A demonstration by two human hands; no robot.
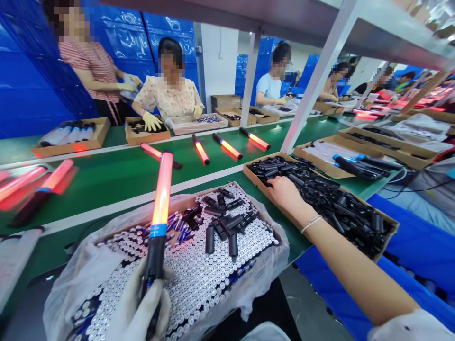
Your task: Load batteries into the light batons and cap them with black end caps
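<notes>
Left hand, gloved, 7 o'clock: fingers closing round lit baton, which is pointing upward.
Battery tray, plastic-lined, 7 o'clock: lying beneath, bearing loose black parts.
Right hand, bare, 4 o'clock: resting at carton of black fittings; fingertips hiding, grip untellable. Step: apparently picking; next move calling for pinching 1 fitting.
Green belt, 12 o'clock: carrying 3 glowing batons.
</notes>
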